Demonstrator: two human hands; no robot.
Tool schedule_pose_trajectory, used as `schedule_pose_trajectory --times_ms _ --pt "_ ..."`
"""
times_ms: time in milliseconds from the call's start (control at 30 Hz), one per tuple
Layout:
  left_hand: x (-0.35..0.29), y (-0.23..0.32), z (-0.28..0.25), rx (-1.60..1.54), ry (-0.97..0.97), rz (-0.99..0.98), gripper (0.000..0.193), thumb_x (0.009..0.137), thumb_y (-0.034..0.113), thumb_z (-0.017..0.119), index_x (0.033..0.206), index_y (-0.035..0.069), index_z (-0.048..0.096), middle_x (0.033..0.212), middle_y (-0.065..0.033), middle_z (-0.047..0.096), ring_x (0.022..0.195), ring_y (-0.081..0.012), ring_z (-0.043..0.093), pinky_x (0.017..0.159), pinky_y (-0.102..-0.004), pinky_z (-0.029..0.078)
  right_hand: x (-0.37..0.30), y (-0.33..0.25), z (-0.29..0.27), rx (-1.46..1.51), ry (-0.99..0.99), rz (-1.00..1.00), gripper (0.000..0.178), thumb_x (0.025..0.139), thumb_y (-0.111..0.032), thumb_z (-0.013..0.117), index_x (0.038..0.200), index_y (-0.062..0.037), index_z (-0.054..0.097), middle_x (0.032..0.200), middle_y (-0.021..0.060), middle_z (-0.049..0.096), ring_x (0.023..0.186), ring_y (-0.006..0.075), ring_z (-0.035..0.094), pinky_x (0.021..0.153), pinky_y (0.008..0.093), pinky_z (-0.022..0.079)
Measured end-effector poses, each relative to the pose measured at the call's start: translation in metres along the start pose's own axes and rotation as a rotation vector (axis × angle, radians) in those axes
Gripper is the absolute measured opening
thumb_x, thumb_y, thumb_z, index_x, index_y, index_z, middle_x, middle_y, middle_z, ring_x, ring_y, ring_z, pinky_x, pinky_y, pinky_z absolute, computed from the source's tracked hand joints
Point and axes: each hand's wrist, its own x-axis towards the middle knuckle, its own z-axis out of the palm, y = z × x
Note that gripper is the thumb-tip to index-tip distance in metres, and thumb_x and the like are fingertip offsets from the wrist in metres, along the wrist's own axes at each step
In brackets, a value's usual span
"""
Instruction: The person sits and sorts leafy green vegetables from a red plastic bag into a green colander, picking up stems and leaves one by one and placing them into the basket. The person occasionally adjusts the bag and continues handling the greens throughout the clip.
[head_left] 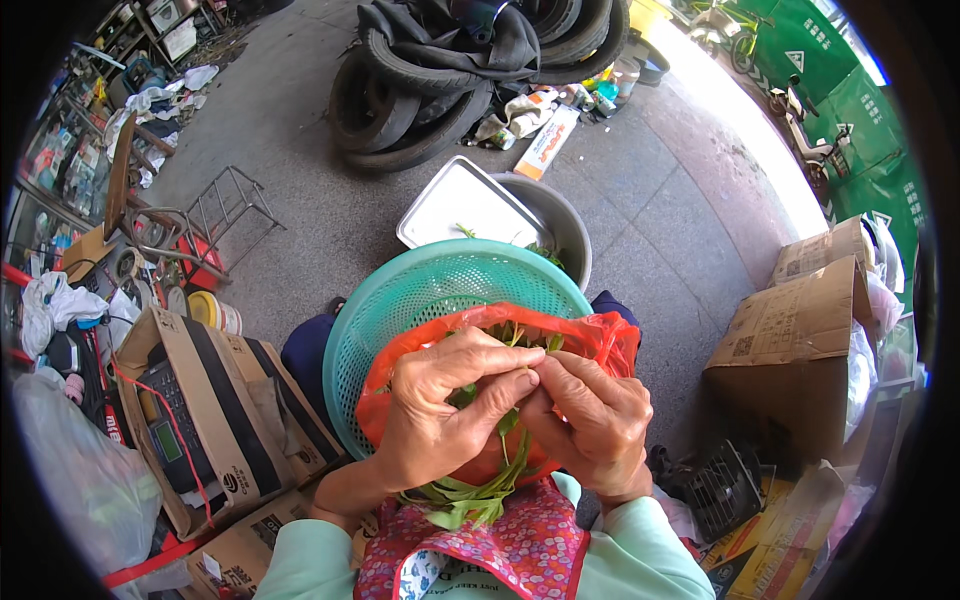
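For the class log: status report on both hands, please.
Left hand and right hand both shut on leafy stems. Red bag in green basket beneath. Nothing in the way.

Brown cardboard boxes (800, 345) at right

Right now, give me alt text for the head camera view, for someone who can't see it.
Two bare hands, left hand and right hand, pinch a leafy green stem together over a red plastic bag lying in a teal plastic colander. Beyond it sit a metal basin, a metal tray and old tyres on grey pavement.
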Motion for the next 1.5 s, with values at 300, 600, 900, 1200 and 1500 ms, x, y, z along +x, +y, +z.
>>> schedule_pose_trajectory --times_ms 300,600,900,1200,1500 --pt "-0.003 -0.007 0.008 -0.729 0.125 -0.456 0.017 0.09 0.002 0.066 0.107 -0.001 0.07 0.095 -0.0055 0.07 0.087 -0.0096 0.064 0.076 -0.0217 0.052 0.005 0.005 0.004 0.153 0.085 0.042 0.034 0.07 0.004 0.073 0.103 0.0025 0.067 0.09 0.0149 0.069 0.068 0.0247 0.07 0.053 0.0324 0.055" --pt "0.001 -0.029 -0.002 -0.738 0.318 -0.554 0.011 0.087 0.002 0.064 0.097 0.0 0.067 0.083 -0.0081 0.07 0.065 -0.0131 0.065 0.063 -0.0247 0.053 0.003 0.01 0.005 0.326 0.354 0.16 0.024 0.074 0.013 0.06 0.096 0.0066 0.067 0.089 0.0166 0.07 0.071 0.0211 0.071 0.062 0.0296 0.058" --pt "-0.003 -0.031 -0.047 -0.384 0.623 -0.303 0.008 0.088 0.003 0.064 0.095 0.001 0.067 0.089 -0.008 0.071 0.067 -0.006 0.059 0.059 -0.0207 0.045 0.0 0.059 -0.068 0.654 1.309 0.157 0.032 0.099 -0.016 0.035 0.112 0.0034 0.056 0.119 0.0248 0.061 0.099 0.0333 0.067 0.102 0.0471 0.048" --pt "0.008 -0.014 -0.018 -0.084 0.571 -0.03 0.008 0.087 -0.003 0.066 0.094 -0.002 0.064 0.085 -0.0059 0.068 0.071 -0.0052 0.06 0.066 -0.0178 0.047 0.039 0.004 0.004 0.443 -0.158 0.302 0.018 0.083 -0.007 0.072 0.099 0.0007 0.067 0.077 0.0097 0.061 0.064 0.0176 0.061 0.055 0.0283 0.046" --pt "0.012 -0.009 -0.03 -0.175 0.141 -0.126 0.019 0.09 0.003 0.067 0.107 -0.004 0.064 0.083 -0.0046 0.065 0.069 -0.0073 0.063 0.062 -0.0202 0.05 0.033 0.034 0.02 0.906 -0.501 0.432 0.018 0.088 -0.012 0.07 0.099 0.0017 0.069 0.089 0.0116 0.068 0.081 0.0172 0.064 0.071 0.031 0.049"
